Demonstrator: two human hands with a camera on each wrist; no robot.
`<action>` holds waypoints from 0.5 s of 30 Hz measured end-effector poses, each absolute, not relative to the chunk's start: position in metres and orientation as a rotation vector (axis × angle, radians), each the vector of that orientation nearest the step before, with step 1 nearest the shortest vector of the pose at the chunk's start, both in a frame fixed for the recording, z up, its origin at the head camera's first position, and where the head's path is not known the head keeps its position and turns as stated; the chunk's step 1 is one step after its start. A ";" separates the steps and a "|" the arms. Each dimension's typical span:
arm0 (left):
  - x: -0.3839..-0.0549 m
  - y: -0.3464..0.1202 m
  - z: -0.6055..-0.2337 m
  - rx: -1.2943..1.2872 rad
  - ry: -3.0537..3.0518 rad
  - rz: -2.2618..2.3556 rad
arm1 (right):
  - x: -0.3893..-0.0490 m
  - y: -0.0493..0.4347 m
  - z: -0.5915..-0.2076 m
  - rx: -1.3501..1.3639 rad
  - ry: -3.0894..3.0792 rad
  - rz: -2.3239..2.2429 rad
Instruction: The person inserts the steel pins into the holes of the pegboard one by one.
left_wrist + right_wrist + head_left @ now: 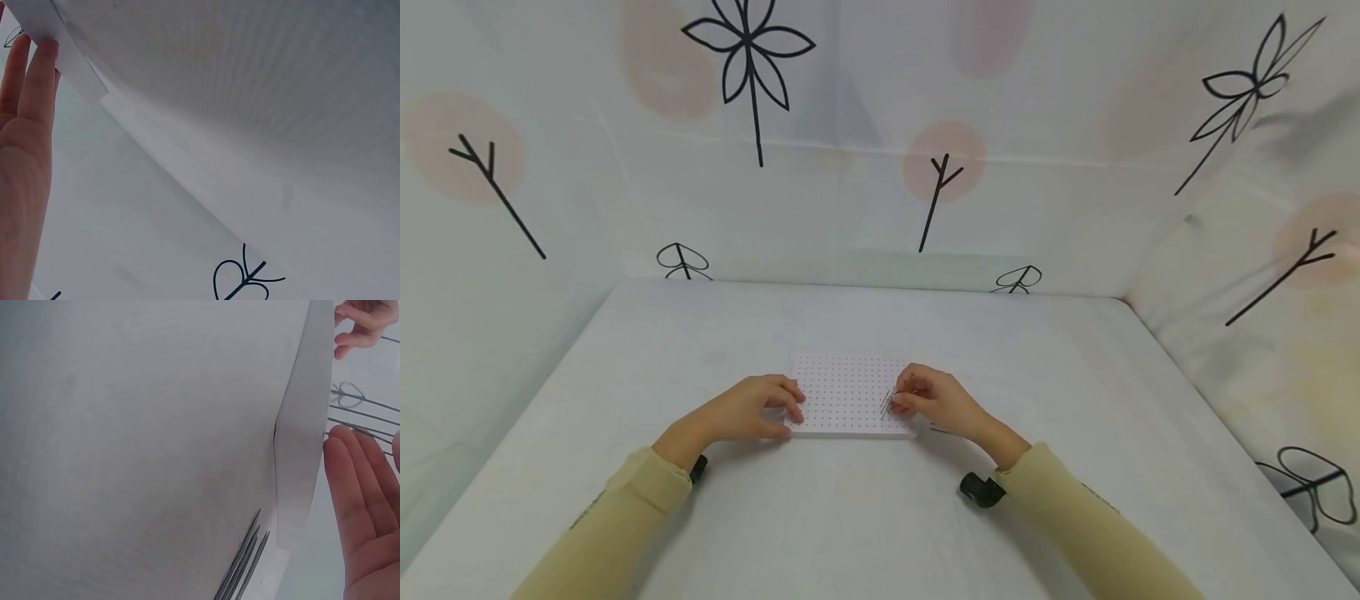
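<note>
A white pegboard (pixel 850 396) with a grid of small holes lies flat on the table. My left hand (pixel 748 408) rests at its left edge, with fingertips on the board and the thumb by the front corner. Toward the board's right side, my right hand (pixel 936 400) pinches a thin metal rod (pixel 369 432) between thumb and fingers. Several similar rods (pixel 886 403) stand up from the board right beside those fingertips. More pointed rods (pixel 240 565) lie on the table near the board's right edge, partly hidden by the right hand in the head view.
A white cloth covers the table (pixel 850 517). Behind it and at both sides hang pale cloth walls (pixel 850 208) printed with plant outlines. A black wrist device (pixel 981 490) sits under the right forearm, close over the table.
</note>
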State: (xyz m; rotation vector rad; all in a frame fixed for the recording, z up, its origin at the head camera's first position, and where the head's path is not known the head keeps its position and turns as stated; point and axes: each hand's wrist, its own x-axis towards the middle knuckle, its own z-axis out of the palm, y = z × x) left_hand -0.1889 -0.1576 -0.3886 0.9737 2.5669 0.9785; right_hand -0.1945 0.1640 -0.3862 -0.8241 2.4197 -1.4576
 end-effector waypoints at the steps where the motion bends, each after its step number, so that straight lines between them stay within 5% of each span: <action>1: -0.189 -0.158 -0.388 0.975 2.567 0.979 | -0.194 0.164 -0.386 -0.822 2.421 -1.455; 15: -0.189 -0.157 -0.388 0.986 2.575 0.963 | -0.193 0.161 -0.386 -0.775 2.515 -1.360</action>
